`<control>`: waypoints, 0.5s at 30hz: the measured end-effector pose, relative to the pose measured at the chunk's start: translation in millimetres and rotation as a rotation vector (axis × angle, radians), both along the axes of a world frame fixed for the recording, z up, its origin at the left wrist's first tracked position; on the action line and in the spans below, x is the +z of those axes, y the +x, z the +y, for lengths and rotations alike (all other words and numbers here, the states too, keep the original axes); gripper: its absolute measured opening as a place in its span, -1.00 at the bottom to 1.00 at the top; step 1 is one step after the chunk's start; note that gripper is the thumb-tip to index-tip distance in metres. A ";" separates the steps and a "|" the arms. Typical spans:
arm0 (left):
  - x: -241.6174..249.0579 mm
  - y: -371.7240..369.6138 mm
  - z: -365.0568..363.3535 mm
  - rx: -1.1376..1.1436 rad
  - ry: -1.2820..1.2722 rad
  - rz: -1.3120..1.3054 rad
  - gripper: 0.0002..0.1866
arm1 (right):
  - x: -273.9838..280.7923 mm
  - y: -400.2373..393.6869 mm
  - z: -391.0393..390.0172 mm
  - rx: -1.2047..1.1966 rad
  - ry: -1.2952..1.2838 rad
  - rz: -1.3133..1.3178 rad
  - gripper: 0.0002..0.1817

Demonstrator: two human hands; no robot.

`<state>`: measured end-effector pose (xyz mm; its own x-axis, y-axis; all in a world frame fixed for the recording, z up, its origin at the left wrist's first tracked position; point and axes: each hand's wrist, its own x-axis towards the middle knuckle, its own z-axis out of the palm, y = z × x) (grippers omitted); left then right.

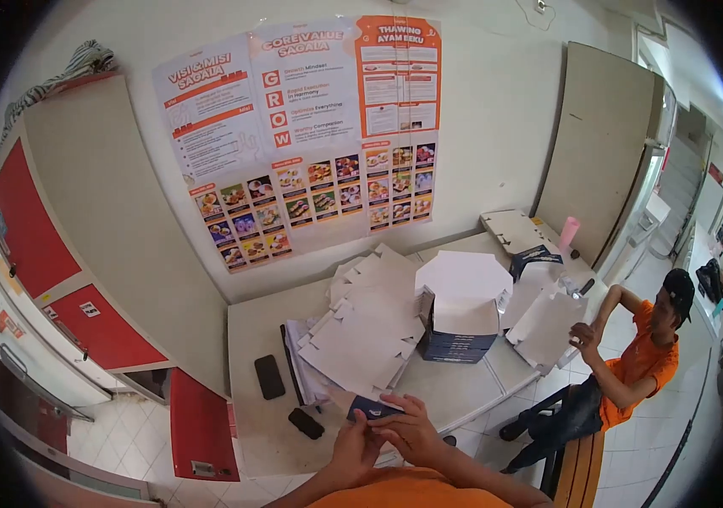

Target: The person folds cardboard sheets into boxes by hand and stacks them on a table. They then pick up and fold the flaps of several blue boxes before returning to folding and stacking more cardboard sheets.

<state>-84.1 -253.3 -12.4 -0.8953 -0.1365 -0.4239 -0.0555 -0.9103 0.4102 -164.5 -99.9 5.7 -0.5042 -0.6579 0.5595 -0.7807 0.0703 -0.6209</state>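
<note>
My left hand (356, 442) and my right hand (411, 427) are close together at the table's near edge, both closed on a small dark blue piece of cardboard (371, 408) with white print. Just beyond them lies a pile of flat white cardboard sheets (361, 334). To the right of that pile rises a stack of dark blue boxes (456, 345), with an open white box (465, 316) on top and a white octagonal sheet (466, 275) behind it.
A black phone (269, 377) and a dark object (306, 423) lie on the left of the table (251, 432). A co-worker in orange (639, 372) sits on a wooden bench (579, 470) at the right, near more white cardboard (548, 328). Red-doored lockers (201, 423) stand left.
</note>
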 end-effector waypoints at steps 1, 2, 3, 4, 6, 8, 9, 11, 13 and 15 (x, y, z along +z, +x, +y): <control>2.5 -1.1 -1.7 -0.007 -0.016 0.076 -0.56 | 4.7 -1.3 -0.3 0.005 0.058 0.029 -0.72; 3.3 -2.5 -1.6 -0.007 -0.025 0.068 -0.56 | 7.3 -1.9 -2.2 0.010 0.112 0.057 -0.73; 2.3 -4.0 -0.6 -0.039 -0.051 0.054 -0.57 | 6.0 -1.8 -4.8 -0.039 0.058 0.069 -0.71; -0.3 -5.0 -0.1 -0.069 -0.078 0.038 -0.58 | 5.3 -2.6 -7.2 -0.036 0.044 0.058 -0.71; -6.7 -4.3 2.4 -0.180 -0.512 0.169 -0.59 | 5.1 -4.8 -14.8 -0.288 -0.007 0.133 -0.66; 20.3 -16.4 8.9 0.012 -0.163 0.102 -0.65 | 15.3 -4.0 -20.7 -0.369 0.012 0.156 -0.63; 25.9 -18.9 7.6 0.003 -0.189 0.079 -0.65 | 21.7 -5.1 -22.6 -0.454 0.054 0.201 -0.61; 32.3 -16.9 2.4 0.022 -0.247 0.147 -0.71 | 30.8 -7.4 -23.0 -0.421 0.041 0.188 -0.59; 35.8 -16.2 -6.5 -0.023 -0.312 0.103 -0.72 | 26.9 -10.9 -19.0 -0.348 -0.005 0.177 -0.58; 47.4 -15.1 -6.8 -0.097 -0.367 0.064 -0.72 | 26.0 -10.1 -19.2 -0.378 0.003 0.202 -0.60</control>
